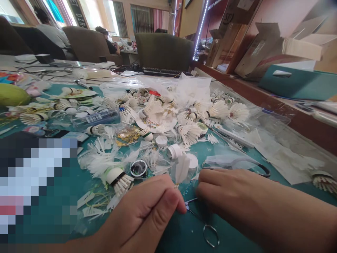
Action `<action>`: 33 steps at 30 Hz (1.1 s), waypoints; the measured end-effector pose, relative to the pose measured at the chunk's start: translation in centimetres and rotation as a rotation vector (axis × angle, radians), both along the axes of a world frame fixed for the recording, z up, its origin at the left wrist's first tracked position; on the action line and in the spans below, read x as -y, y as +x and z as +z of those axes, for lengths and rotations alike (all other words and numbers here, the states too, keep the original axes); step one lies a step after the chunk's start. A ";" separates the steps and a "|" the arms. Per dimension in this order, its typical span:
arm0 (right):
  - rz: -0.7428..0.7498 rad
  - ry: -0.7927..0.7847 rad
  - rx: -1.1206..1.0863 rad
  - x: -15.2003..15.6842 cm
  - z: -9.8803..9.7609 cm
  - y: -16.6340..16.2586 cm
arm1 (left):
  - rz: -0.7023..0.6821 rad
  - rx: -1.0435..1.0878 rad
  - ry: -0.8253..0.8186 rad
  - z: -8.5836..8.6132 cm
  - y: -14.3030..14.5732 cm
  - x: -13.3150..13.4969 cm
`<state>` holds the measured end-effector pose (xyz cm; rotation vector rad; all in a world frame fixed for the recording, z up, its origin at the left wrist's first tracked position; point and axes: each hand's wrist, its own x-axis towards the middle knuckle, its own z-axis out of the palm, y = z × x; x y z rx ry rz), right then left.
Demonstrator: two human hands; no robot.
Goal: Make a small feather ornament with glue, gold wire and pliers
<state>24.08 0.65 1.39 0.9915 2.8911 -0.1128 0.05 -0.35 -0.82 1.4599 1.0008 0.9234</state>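
Left hand (151, 208) pinches tight, seemingly on the feather (182, 166) at its one o'clock; right hand (223, 185) curls, its hold hidden. If bumped, the tool (187, 206) between might slip, bending the feather.

Brown chairs (164, 51) stand at upper left and top centre before curtained windows (143, 19); rightward, a glowing light strip (201, 30) slants beside a yellowish wall (188, 21).
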 end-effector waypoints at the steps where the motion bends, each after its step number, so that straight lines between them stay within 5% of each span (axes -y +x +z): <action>1: -0.008 -0.012 0.002 -0.1 0.1 0.0 | 0.006 -0.003 0.019 0.0 0.0 0.0; 9: -0.067 -0.152 0.032 -1.6 1.9 0.4 | -0.006 -0.028 -0.031 -0.3 -0.2 0.0; 21: 0.099 0.242 -0.002 -0.9 -0.1 -0.1 | 0.146 0.058 -0.216 0.2 0.6 0.4; 29: 0.076 0.342 -0.101 -0.9 -0.1 0.5 | 0.173 0.141 -0.353 0.3 0.7 0.4; 33: 0.037 0.226 -0.155 -1.3 0.1 0.5 | 0.183 0.189 -0.370 0.6 0.8 0.4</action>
